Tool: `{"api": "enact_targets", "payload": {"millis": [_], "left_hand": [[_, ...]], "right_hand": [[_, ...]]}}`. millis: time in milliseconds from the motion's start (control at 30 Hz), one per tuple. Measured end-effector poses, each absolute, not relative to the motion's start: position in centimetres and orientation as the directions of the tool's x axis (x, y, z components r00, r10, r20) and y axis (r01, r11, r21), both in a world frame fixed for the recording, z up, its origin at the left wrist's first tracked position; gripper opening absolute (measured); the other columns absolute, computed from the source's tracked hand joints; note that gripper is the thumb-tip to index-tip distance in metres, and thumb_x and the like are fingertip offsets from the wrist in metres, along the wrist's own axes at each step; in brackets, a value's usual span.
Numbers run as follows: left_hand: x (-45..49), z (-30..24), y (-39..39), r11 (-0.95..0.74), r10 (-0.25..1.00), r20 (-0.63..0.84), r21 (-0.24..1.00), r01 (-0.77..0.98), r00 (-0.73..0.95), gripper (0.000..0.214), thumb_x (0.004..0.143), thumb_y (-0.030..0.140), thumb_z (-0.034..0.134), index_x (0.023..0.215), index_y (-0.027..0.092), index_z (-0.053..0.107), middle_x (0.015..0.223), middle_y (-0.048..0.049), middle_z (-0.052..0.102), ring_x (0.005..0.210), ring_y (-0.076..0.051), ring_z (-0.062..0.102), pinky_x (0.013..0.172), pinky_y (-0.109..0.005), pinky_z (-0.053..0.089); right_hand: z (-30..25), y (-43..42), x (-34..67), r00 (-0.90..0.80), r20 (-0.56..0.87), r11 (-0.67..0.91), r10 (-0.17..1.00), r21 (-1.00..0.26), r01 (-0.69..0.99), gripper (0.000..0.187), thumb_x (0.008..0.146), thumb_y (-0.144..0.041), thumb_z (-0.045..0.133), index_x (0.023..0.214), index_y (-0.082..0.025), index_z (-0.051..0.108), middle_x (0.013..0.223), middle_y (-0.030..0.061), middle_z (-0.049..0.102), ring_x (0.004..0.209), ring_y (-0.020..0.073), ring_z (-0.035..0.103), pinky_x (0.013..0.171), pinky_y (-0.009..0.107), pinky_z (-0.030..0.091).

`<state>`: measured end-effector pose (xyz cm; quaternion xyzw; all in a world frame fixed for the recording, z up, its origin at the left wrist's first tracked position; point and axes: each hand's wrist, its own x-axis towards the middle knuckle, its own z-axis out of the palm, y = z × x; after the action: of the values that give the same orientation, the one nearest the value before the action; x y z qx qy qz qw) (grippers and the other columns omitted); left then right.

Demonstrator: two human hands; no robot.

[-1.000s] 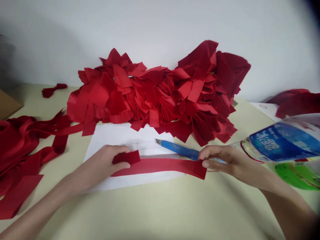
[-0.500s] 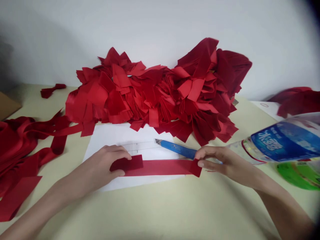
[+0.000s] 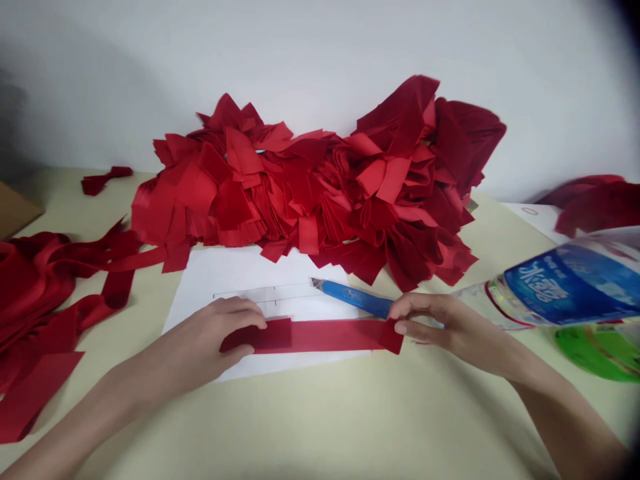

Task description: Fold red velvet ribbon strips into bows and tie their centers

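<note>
A long red fabric strip (image 3: pixel 325 336) lies across a white paper sheet (image 3: pixel 240 275), its ends doubled over. My left hand (image 3: pixel 215 340) grips the strip's left end between thumb and fingers. My right hand (image 3: pixel 425 323) pinches the right end, where a loose flap hangs over the paper's edge. A blue utility knife (image 3: pixel 353 298) lies on the paper, its blade pointing left, and its handle runs under my right fingers. Thin pencil lines (image 3: pixel 265 293) mark the paper above the strip.
A large heap of cut red fabric pieces (image 3: pixel 300 193) sits against the white wall. Red strips (image 3: pixel 35 287) lie at the left. A plastic water bottle (image 3: pixel 565 287) lies at the right, near more red cloth (image 3: pixel 595 203). A cardboard piece (image 3: pixel 13 210) shows at far left.
The strip now lies flatter and straighter. My right hand has shifted left with its end, and the doubled-over left end shows longer. The bottle has moved slightly.
</note>
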<state>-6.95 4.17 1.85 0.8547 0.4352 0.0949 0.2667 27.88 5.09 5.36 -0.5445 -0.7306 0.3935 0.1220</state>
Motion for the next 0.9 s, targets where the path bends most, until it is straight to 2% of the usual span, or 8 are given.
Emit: {"api": "enact_targets", "payload": {"millis": [367, 600, 733, 900], "left_hand": [[-6.9, 2.1, 4.0, -0.510, 0.764, -0.087, 0.526, 0.681, 0.640, 0.023, 0.084, 0.023, 0.049, 0.104, 0.029, 0.058, 0.115, -0.0014, 0.059, 0.108, -0.022, 0.053, 0.089, -0.037, 0.045], [-6.9, 2.0, 4.2, -0.512, 0.764, -0.066, 0.543, 0.665, 0.642, 0.022, 0.082, 0.020, 0.050, 0.100, 0.028, 0.060, 0.113, -0.0017, 0.060, 0.104, -0.022, 0.055, 0.088, -0.037, 0.045], [-6.9, 1.8, 4.2, -0.524, 0.752, -0.060, 0.548, 0.651, 0.656, 0.024, 0.080, 0.016, 0.051, 0.099, 0.027, 0.061, 0.113, -0.0021, 0.060, 0.103, -0.022, 0.055, 0.087, -0.036, 0.045], [-6.7, 2.1, 4.2, -0.520, 0.743, -0.067, 0.569, 0.637, 0.666, 0.024, 0.080, 0.014, 0.050, 0.096, 0.027, 0.061, 0.110, -0.0010, 0.061, 0.101, -0.021, 0.056, 0.084, -0.033, 0.045]], "right_hand": [[5.2, 5.1, 27.8, -0.380, -0.274, 0.071, 0.884, -0.723, 0.687, 0.025, 0.083, -0.044, 0.056, 0.086, -0.021, 0.061, 0.086, 0.0026, 0.063, 0.075, 0.0150, 0.057, 0.067, 0.026, 0.046], [5.4, 5.1, 27.5, -0.377, -0.196, 0.132, 0.905, -0.713, 0.688, 0.024, 0.082, -0.044, 0.056, 0.086, -0.021, 0.063, 0.091, 0.0038, 0.064, 0.077, 0.0164, 0.058, 0.063, 0.027, 0.045], [6.6, 5.2, 25.0, -0.479, -0.150, 0.196, 0.865, -0.778, 0.597, 0.019, 0.083, -0.038, 0.057, 0.084, -0.021, 0.064, 0.088, 0.0026, 0.065, 0.078, 0.0162, 0.058, 0.070, 0.028, 0.045], [5.5, 5.8, 18.5, -0.589, -0.146, 0.225, 0.794, -0.831, 0.509, 0.008, 0.082, -0.023, 0.059, 0.079, -0.021, 0.067, 0.079, -0.0013, 0.067, 0.074, 0.0127, 0.059, 0.067, 0.024, 0.044]]}}
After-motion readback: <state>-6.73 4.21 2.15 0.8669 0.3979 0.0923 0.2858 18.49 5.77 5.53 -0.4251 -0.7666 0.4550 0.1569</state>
